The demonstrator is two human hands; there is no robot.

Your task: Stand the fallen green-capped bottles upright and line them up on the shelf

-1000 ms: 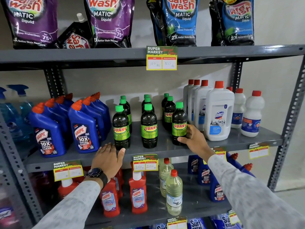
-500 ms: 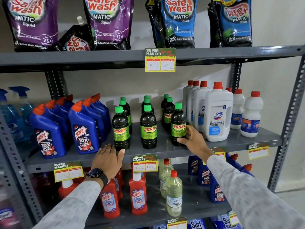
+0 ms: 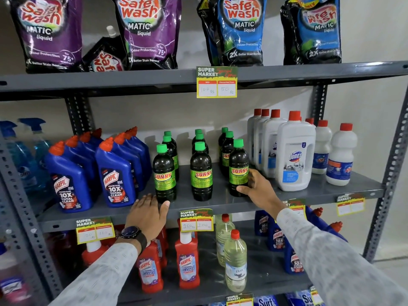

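Dark green-capped Sunny bottles stand upright in three short rows on the grey middle shelf (image 3: 223, 203). The front ones are the left bottle (image 3: 164, 173), the middle bottle (image 3: 201, 171) and the right bottle (image 3: 238, 164). My right hand (image 3: 259, 191) wraps the lower part of the front right bottle, thumb in front and fingers behind. My left hand (image 3: 148, 214) lies flat on the shelf's front edge, its thumb by the base of the front left bottle, holding nothing. No green-capped bottle lies on its side in view.
Blue Harpic bottles (image 3: 114, 180) crowd the left of the same shelf, white red-capped Domex bottles (image 3: 294, 155) the right. Safe Wash pouches (image 3: 145, 32) fill the shelf above. Red Harpic bottles (image 3: 187, 263) and pale liquid bottles (image 3: 235, 261) stand below. Price tags (image 3: 195, 220) hang off the shelf edges.
My right hand has closed a little further around the front right bottle. My left hand stays on the shelf edge.
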